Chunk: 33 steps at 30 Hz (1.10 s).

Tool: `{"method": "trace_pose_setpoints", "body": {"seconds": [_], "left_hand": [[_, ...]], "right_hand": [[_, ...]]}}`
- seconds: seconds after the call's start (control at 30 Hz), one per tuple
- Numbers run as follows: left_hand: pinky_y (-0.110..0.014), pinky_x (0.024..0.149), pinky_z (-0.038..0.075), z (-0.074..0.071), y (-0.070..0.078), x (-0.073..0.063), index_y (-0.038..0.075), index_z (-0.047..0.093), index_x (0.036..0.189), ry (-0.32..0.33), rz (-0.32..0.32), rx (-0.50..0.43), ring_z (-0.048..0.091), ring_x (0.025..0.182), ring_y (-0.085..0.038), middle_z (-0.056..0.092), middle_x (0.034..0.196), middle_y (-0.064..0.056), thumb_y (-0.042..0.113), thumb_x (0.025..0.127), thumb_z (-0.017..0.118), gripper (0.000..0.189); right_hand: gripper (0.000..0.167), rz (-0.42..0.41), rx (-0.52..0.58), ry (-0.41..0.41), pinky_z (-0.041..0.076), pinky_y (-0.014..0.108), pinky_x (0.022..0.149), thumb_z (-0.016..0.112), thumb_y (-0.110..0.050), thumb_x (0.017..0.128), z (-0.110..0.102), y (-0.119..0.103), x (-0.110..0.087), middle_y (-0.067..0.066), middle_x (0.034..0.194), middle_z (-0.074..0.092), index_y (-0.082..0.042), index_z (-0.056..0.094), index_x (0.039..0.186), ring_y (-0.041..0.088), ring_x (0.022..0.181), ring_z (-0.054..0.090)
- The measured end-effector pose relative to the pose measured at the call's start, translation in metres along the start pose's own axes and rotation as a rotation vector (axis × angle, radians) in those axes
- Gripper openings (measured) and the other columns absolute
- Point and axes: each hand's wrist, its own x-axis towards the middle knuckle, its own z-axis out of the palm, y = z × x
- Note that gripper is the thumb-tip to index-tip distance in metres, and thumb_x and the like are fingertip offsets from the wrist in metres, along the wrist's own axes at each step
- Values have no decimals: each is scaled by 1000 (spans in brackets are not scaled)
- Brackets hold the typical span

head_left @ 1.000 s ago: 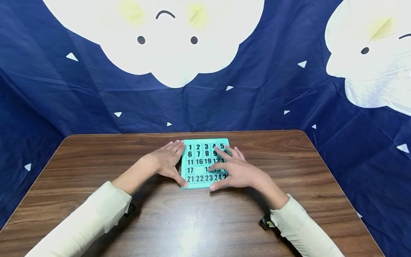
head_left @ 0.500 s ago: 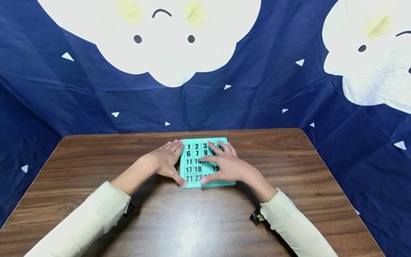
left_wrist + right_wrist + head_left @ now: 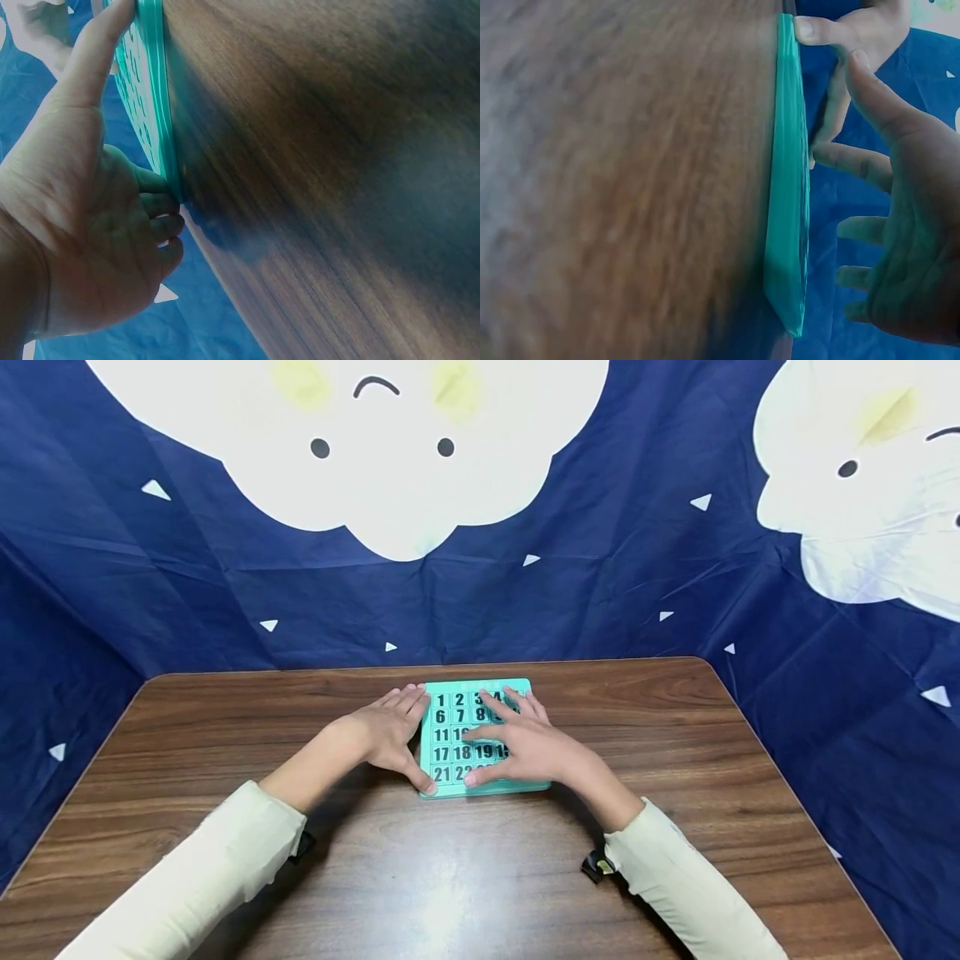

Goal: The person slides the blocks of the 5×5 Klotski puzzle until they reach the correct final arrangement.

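A turquoise number slide puzzle (image 3: pixel 475 685) lies flat on the wooden table, black numerals on its square tiles. My left hand (image 3: pixel 386 739) holds its left side, thumb at the near corner and fingers bent at the far corner, as the left wrist view also shows. Over the right half spreads my right hand (image 3: pixel 536 747), its index fingertip close on the third row beside 16. In the right wrist view, the other fingers (image 3: pixel 862 229) of that hand stand apart above the puzzle's face. The fourth row reads 17, 18, 19 and 15; tiles farther right are hidden under the hand.
The brown wooden table (image 3: pixel 465 877) extends around the puzzle on all sides. A dark blue cloth (image 3: pixel 337 593) with white clouds and small triangles hangs behind it and at both sides. Black camera straps (image 3: pixel 597 866) show below the pale sleeves.
My right hand has moved left across the puzzle. Tile 18 has slid left beside 17, then tile 19 has come down into the fourth row. My left hand stays at the left side.
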Motion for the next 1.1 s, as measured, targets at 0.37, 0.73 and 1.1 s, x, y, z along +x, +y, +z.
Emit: {"method": "trace_pose_setpoints", "body": {"seconds": [0.37, 0.73, 1.1], "left_hand": [[-56, 149, 6, -1, 1, 1, -5, 5, 179, 2, -1, -1, 2, 179, -44, 0, 189, -28, 87, 74, 87, 162], [-57, 149, 5, -2, 1, 0, -5, 4, 179, -9, -4, -12, 2, 179, -45, -1, 189, -28, 87, 75, 87, 162], [-56, 149, 5, -1, 1, 1, -5, 3, 179, -17, -8, -5, 1, 179, -44, -1, 189, -28, 89, 75, 86, 163]], "right_hand": [[60, 67, -39, 90, 3, 81, 139, 85, -67, 92, -12, 22, -30, 20, 188, 24, -29, 81, 139, 56, 175, 10], [69, 63, -17, 54, 0, 81, 139, 82, -71, 93, -11, 27, -29, 19, 190, 19, -31, 76, 149, 56, 176, 5], [70, 56, 31, 5, 1, 81, 140, 81, -71, 94, -16, 33, -37, 19, 190, 18, -31, 74, 151, 55, 176, 6]]}}
